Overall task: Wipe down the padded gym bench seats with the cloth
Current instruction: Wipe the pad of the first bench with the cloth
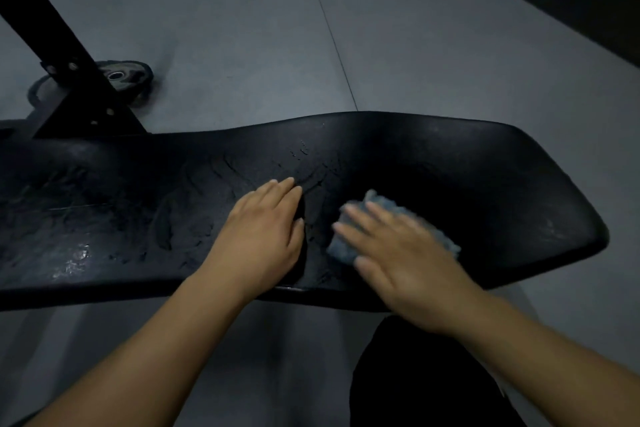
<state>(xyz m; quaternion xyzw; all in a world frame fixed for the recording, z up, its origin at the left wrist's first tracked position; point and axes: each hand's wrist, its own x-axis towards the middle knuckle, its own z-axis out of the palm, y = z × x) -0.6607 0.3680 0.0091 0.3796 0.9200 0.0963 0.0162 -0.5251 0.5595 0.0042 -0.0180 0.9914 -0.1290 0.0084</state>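
The right hand presses the cloth with straight fingers (blurred); the streaked bench stretches to the left, past the flat left hand.

Worktop, black padded: blue-grey cloth at 4 o'clock under right hand; left hand flat, 6 o'clock.

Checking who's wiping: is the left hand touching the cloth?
Apart. The head view shows bare bench pad between the left hand and the cloth.
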